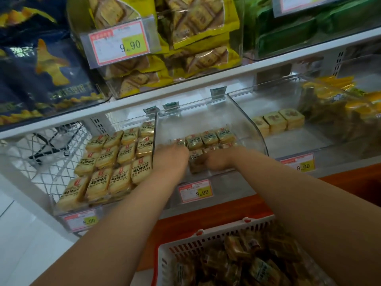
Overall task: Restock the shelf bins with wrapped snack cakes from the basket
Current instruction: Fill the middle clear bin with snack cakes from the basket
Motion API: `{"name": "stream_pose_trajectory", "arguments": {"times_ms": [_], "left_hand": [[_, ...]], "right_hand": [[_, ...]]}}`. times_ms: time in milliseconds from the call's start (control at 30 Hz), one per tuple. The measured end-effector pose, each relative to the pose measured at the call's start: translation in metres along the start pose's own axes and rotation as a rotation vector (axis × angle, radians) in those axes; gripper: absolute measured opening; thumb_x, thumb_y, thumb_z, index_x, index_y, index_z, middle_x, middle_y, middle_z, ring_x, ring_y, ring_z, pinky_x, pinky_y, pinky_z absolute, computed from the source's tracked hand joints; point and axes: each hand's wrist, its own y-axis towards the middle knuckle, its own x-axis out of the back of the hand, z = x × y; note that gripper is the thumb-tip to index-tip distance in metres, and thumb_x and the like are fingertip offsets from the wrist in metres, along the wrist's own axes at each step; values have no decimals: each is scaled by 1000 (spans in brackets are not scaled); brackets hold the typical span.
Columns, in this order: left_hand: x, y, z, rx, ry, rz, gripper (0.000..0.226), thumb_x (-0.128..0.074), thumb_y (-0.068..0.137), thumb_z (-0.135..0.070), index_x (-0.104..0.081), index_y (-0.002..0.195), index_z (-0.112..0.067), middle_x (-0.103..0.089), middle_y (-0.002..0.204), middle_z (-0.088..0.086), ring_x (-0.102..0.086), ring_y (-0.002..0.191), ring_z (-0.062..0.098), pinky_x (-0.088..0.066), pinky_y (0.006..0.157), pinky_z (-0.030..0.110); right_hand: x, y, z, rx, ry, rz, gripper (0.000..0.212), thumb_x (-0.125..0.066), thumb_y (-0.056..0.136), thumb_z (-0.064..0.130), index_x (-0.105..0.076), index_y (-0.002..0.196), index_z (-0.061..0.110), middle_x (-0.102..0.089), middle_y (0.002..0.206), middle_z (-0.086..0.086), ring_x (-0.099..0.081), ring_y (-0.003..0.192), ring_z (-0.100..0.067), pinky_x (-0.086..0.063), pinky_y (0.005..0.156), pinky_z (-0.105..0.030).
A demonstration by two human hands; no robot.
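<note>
- Both hands are inside the clear middle bin [243, 112]; I'd say the step in hand is setting snack cakes into rows there.
- The left hand [172, 156] lies knuckles-up at the bin's left wall, and its fingertips reach a cake at the left end of the back row [206, 138]. Whether the fingers are apart or clamped on anything, I cannot tell; they are hidden from above.
- The right hand [219, 162] sits just right of the left one, and its fingers seem to curl on a dark-wrapped cake [195, 162] between the two hands. Blur keeps me from being sure.
- Beyond both hands the back row stands against the bin's rear; a second row is only part laid, with bare floor off to the right of the right hand.
- The supply, the white basket [206, 242], sits below the forearms, nearer the person, with plenty of wrapped cakes inside.
- The next move, in my judgement, calls for seating this cake square beside its neighbours, then drawing the hands back over the bin's low front lip and down to the basket.
- Edges to mind: the curved right wall beyond the right hand, the shared wall touching the full bin [115, 166] left of the left hand, and the shelf edge [185, 85] overhead.
- Open room lies toward the person.
</note>
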Motion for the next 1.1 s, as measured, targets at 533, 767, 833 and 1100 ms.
{"name": "stream_pose_trajectory", "arguments": {"times_ms": [533, 767, 833, 1100], "left_hand": [[-5, 23, -7, -60, -337, 427, 19, -50, 98, -8, -63, 112, -7, -63, 104, 7, -58, 92, 22, -47, 79, 31], [-7, 22, -9, -4, -485, 455, 23, -48, 100, -11, -64, 117, -8, -64, 118, 12, -59, 101, 23, -45, 83, 31], [-6, 21, -9, 49, -545, 452, 25, -47, 101, -11, -62, 120, -7, -64, 120, 12, -61, 107, 25, -48, 89, 33], [19, -7, -13, 467, -1390, 313, 21, -47, 98, -7, -61, 114, -7, -62, 117, 14, -58, 103, 27, -49, 91, 36]], "right_hand": [[3, -6, -5, 6, 103, 2, 42, -35, 104, 22, -46, 144, 17, -39, 153, -9, -35, 140, -26, -26, 113, -38], [3, -7, -3, 12, 143, 19, 42, -36, 104, 22, -44, 145, 19, -38, 153, -9, -34, 140, -26, -25, 113, -39], [3, -7, -5, 24, 187, 18, 39, -38, 103, 25, -48, 141, 21, -42, 150, -8, -38, 137, -25, -27, 111, -40], [11, -26, -21, -60, 428, -167, 33, -48, 101, 28, -60, 132, 22, -51, 143, -4, -49, 128, -24, -37, 111, -43]]}}
